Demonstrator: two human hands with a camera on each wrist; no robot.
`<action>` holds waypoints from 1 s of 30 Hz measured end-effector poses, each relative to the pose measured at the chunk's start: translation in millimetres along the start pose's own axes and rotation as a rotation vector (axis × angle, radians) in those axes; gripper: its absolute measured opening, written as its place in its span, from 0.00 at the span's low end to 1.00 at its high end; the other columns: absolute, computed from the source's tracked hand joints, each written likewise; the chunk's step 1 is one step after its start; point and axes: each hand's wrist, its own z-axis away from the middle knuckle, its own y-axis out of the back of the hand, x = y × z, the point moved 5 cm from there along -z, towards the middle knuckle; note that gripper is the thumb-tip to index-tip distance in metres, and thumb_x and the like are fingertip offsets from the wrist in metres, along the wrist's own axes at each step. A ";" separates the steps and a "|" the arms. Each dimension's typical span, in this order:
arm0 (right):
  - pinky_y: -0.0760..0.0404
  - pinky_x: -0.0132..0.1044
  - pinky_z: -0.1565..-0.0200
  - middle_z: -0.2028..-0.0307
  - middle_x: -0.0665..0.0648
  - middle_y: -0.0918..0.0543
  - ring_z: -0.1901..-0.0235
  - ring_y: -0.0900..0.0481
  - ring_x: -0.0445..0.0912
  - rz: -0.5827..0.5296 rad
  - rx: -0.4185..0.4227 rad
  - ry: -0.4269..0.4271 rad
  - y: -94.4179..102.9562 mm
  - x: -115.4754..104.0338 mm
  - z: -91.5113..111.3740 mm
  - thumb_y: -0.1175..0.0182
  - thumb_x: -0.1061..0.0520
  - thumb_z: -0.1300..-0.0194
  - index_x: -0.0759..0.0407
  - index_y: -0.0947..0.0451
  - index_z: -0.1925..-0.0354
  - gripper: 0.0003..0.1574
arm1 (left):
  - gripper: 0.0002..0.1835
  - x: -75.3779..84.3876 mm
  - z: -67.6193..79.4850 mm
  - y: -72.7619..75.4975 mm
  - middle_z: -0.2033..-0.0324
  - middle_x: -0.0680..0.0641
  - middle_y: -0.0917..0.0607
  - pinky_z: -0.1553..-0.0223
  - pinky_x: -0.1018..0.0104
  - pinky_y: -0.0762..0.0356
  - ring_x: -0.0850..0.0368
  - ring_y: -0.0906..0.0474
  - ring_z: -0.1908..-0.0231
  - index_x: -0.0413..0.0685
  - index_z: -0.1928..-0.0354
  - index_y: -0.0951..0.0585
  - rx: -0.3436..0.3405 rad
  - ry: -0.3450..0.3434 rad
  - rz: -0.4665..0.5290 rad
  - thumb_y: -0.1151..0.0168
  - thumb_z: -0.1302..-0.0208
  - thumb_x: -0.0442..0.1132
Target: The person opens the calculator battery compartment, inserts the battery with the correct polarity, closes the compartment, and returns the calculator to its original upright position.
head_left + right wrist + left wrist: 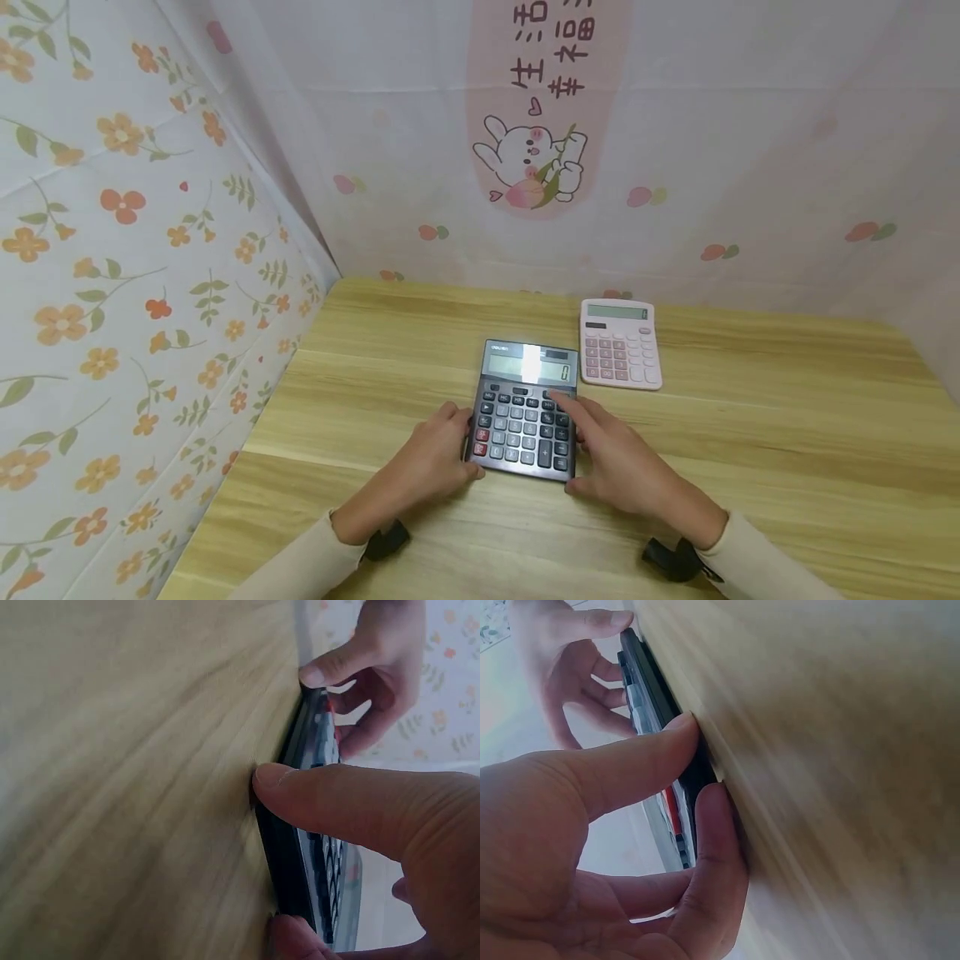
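Observation:
A dark grey desk calculator [513,425] with a 0 on its display lies face up on the wooden table. My left hand [435,454] holds its left side, thumb at the near left corner and fingers along the edge. On the other side, my right hand [622,458] grips the right edge, with the thumb at the near right corner. The right index finger stretches over the upper right keys; whether it presses one, I cannot tell. In the left wrist view, the calculator's edge [656,686] shows between both hands. The right wrist view shows the thick near side [281,855].
A smaller pink calculator [621,346], also showing 0, lies just beyond the dark one to the right. Behind the table [787,417] hangs a white cloth [750,167] with a rabbit print. A flower-patterned cloth [150,275] borders the left side.

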 end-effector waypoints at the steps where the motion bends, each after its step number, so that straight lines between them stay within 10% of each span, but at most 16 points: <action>1: 0.12 0.55 0.44 0.25 0.72 0.29 0.43 0.14 0.60 0.015 0.003 0.003 -0.5 -1.0 -1.2 0.09 0.61 0.55 0.49 0.43 0.13 0.80 | 0.43 -0.6 -1.5 -0.1 0.47 0.40 0.20 0.50 0.47 0.15 0.45 0.19 0.57 0.29 0.31 0.21 0.004 0.001 -0.002 0.12 0.48 0.38; 6: 0.12 0.57 0.44 0.27 0.74 0.26 0.47 0.13 0.59 0.077 0.033 -0.002 0.1 3.4 -9.2 0.10 0.63 0.52 0.52 0.42 0.13 0.77 | 0.44 -2.8 -13.6 0.5 0.48 0.40 0.20 0.46 0.47 0.16 0.46 0.20 0.55 0.28 0.30 0.23 0.010 0.011 -0.007 0.13 0.46 0.38; 18: 0.21 0.34 0.70 0.68 0.52 0.20 0.71 0.24 0.42 0.099 0.113 -0.024 9.9 19.9 -36.9 0.14 0.66 0.49 0.65 0.36 0.18 0.65 | 0.42 -5.6 -57.9 7.4 0.47 0.38 0.19 0.49 0.51 0.15 0.47 0.21 0.57 0.27 0.31 0.21 0.026 0.019 -0.065 0.13 0.43 0.41; 30: 0.09 0.46 0.60 0.63 0.60 0.09 0.65 0.11 0.48 0.109 0.228 -0.003 15.9 28.9 -58.2 0.17 0.69 0.43 0.68 0.23 0.32 0.43 | 0.38 -9.4 -82.5 16.8 0.45 0.36 0.19 0.51 0.54 0.15 0.48 0.21 0.57 0.27 0.27 0.23 0.077 0.053 -0.057 0.19 0.33 0.38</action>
